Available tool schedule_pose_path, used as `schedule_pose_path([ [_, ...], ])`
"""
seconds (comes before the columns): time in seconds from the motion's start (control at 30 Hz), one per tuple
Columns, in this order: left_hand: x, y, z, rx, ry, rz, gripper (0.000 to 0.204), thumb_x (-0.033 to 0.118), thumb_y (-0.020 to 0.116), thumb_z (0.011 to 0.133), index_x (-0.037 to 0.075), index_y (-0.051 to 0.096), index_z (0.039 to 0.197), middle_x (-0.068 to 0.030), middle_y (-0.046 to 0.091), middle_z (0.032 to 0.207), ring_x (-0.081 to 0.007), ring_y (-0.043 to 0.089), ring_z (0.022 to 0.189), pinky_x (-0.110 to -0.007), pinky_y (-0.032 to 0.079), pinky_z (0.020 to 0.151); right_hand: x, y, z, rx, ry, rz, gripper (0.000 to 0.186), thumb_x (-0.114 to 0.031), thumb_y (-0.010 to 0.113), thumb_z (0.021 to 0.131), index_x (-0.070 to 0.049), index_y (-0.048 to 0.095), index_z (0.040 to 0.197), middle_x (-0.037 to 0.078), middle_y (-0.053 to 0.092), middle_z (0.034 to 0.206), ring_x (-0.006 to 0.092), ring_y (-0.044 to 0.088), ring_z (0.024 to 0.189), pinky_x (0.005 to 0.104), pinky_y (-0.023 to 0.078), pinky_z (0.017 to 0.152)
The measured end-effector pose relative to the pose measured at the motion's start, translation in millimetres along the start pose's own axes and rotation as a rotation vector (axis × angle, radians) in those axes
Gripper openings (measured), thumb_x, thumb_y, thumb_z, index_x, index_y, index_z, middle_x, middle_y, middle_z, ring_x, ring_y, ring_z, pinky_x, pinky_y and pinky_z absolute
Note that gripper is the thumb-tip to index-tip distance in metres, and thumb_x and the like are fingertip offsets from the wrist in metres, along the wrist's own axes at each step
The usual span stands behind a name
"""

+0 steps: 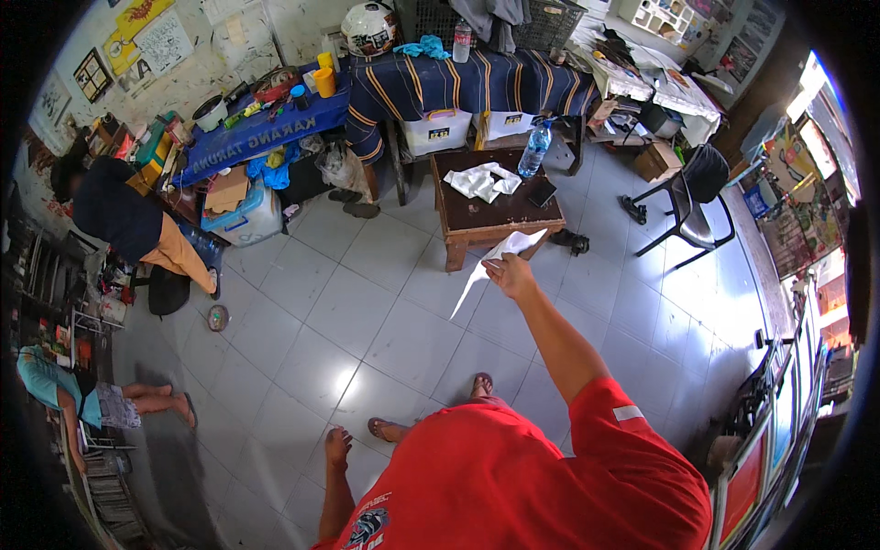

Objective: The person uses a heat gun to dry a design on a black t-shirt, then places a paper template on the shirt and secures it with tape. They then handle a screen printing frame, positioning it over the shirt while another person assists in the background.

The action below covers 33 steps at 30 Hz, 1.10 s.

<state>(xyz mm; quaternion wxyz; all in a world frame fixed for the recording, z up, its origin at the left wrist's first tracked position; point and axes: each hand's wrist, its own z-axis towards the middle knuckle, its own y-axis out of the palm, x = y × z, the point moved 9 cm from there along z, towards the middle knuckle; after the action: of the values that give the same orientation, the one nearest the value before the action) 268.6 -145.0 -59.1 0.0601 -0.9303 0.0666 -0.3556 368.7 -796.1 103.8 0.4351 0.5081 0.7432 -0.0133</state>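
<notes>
My right hand is stretched forward, its fingers closed on a thin white sheet of paper that bends and hangs down to the left. Just beyond it stands a low brown wooden table. On that table lie folded white sheets, beside a clear blue water bottle and a flat black object, perhaps a phone or wallet. My left hand hangs low by my side over the tiled floor, fingers loosely apart, with nothing visible in it.
A black chair stands at the right, near shoes. Behind the low table runs a long table under a striped cloth. At the left, one person bends over cluttered shelves; another stands nearer. A plastic tub sits on the floor.
</notes>
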Motion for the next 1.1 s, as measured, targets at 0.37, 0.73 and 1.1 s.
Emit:
schedule_pose_path([
  [0.37,-170.0,98.6,-81.9,-0.04,-0.078,0.267,0.037,0.038,0.046,0.093,0.005,0.056,0.105,-0.0096,0.061,0.093,-0.0201,0.06,0.083,-0.031,0.046,0.064,-135.1,50.4,173.4,-0.149,0.047,-0.073,0.05,-0.023,0.03,0.098,0.001,0.02,0.14,0.023,0.051,0.127,0.0317,0.052,0.117,0.0402,0.04,0.099],
  [0.73,7.6,94.6,-40.5,0.214,-0.179,-0.077,0.041,0.038,0.047,0.093,0.006,0.05,0.118,-0.0116,0.057,0.115,-0.0229,0.058,0.1,-0.035,0.045,0.08,-301.0,160.6,276.6,-0.535,-0.176,-0.087,0.029,-0.019,0.035,0.096,0.001,0.04,0.116,0.025,0.049,0.127,0.0344,0.053,0.115,0.0424,0.041,0.095],
  [1.1,126.5,373.6,-38.5,0.001,-0.131,-0.105,0.048,0.038,0.048,0.094,0.002,0.047,0.125,-0.014,0.057,0.119,-0.0251,0.058,0.106,-0.036,0.045,0.085,-215.4,28.8,285.3,-0.524,0.202,-0.19,0.023,-0.018,0.047,0.09,0.001,0.054,0.101,0.018,0.058,0.119,0.0253,0.056,0.11,0.0356,0.043,0.088],
])
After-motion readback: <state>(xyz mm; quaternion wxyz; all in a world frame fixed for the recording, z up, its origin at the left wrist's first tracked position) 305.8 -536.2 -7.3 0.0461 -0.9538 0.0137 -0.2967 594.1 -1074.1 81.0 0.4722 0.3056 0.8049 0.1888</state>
